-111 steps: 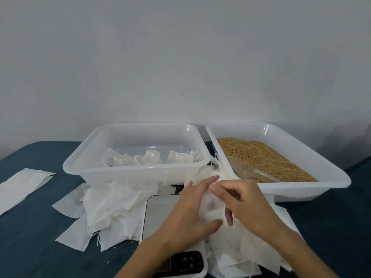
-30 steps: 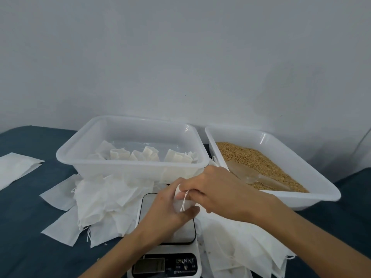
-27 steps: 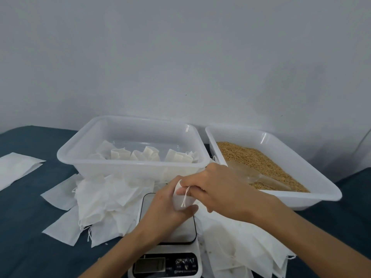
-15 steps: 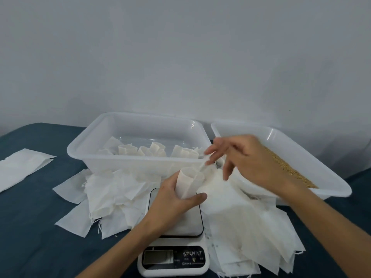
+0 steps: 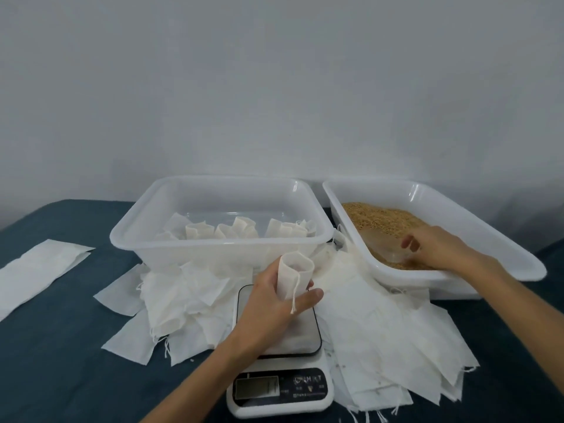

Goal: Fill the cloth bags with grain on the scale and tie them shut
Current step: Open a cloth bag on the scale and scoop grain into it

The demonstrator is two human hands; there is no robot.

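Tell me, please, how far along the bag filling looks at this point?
Done: several tied bags sit in the left tub. In hand: the left hand holds an open bag above the scale, while the right hand reaches the scoop in the grain. Left: filling, tying, and many flat bags.

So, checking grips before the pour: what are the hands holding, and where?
Left hand grips the open cloth bag around its body. Right hand reaches the scoop; grip unclear.

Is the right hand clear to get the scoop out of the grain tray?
Probably yes. The right hand is already inside the grain tray, its fingers at the clear scoop lying on the grain; nothing covers it. A firm grip isn't visible.
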